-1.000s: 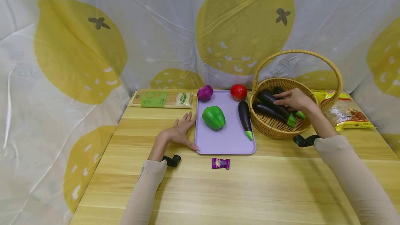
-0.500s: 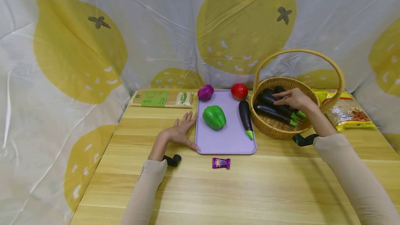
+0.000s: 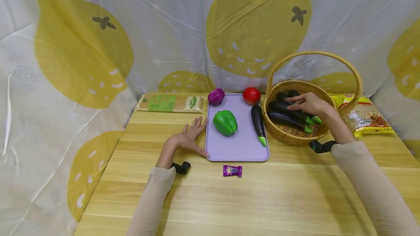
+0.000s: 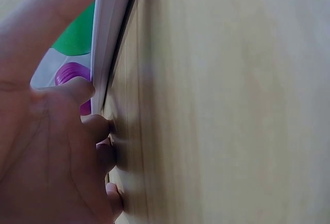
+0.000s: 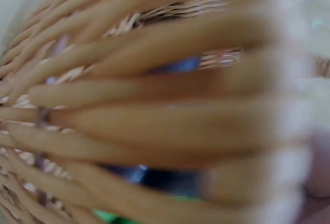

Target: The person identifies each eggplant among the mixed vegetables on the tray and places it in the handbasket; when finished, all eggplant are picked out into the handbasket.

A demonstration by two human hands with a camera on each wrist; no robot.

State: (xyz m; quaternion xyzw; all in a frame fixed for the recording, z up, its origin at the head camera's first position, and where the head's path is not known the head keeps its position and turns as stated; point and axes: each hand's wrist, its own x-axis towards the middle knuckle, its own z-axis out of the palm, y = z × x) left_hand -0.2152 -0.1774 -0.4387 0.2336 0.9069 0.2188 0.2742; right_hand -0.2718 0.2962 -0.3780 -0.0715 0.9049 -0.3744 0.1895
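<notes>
In the head view, my left hand (image 3: 189, 139) lies with fingers spread against the left side of a lilac tray (image 3: 234, 152). Its thumb touches the near left corner. On the tray are a green bell pepper (image 3: 225, 123), a purple onion (image 3: 216, 97), a red tomato (image 3: 251, 95) and an eggplant (image 3: 258, 125). My right hand (image 3: 308, 103) reaches down into a wicker basket (image 3: 283, 136), thumb and index fingertips at a dark eggplant (image 3: 279, 107) among others. Whether they pinch it is unclear. In the right wrist view, blurred basket weave (image 5: 154, 131) hides most of the hand.
A noodle packet (image 3: 170, 103) lies left of the tray at the back. One small purple wrapped snack (image 3: 232, 170) sits in front of the tray. Right of the basket is a yellow food bag (image 3: 370, 119). The basket's tall handle (image 3: 313, 52) arches over the right hand.
Inside the basket the eggplants have shifted slightly, their green stem ends moving a little. My right hand stays nearly in place over them. The left hand has not moved.
</notes>
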